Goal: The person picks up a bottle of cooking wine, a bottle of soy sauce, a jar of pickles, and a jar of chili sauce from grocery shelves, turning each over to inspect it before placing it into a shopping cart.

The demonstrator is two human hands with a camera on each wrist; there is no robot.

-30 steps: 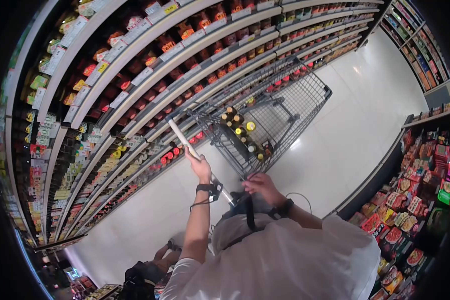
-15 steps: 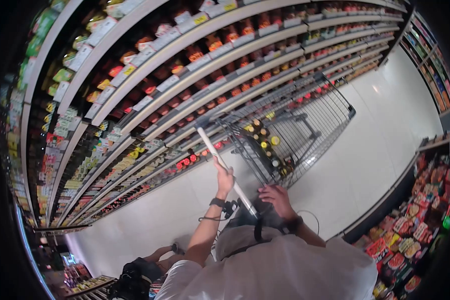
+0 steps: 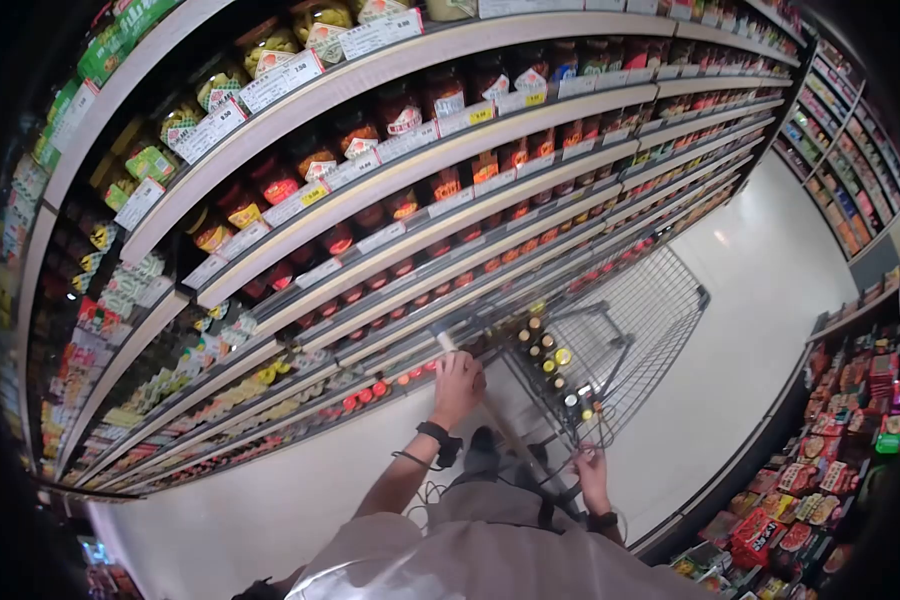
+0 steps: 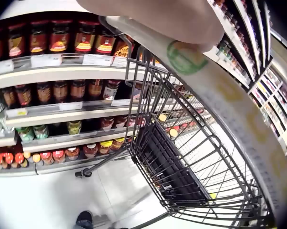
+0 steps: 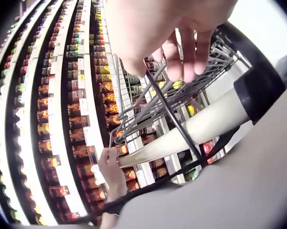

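Observation:
My left hand [image 3: 459, 388] grips the pale tubular handle [image 3: 510, 436] of a wire shopping cart [image 3: 706, 297], and in the left wrist view its fingers cover the top of that handle. Beside the cart's near corner is my right hand [image 3: 592, 476]. In the right wrist view a thin dark strap [image 5: 172, 114] runs down from between its thumb and fingertips, across the front of the handle. Several dark bottles [image 3: 563, 357], some with yellow caps, stand together at the near end of the basket, beside a black panel [image 4: 165, 157].
Shelves [image 3: 370, 250] of jars and bottles line the left side, close along the cart. At the right stands a low display [image 3: 770, 500] of packaged food. Pale floor [image 3: 760, 270] runs ahead between them. A loose cable [image 3: 625, 400] loops near my right hand.
My left hand has slid toward the far left end of the handle. The right hand has moved lower right and its fingers have come round the strap. The whole view has shifted along the shelves.

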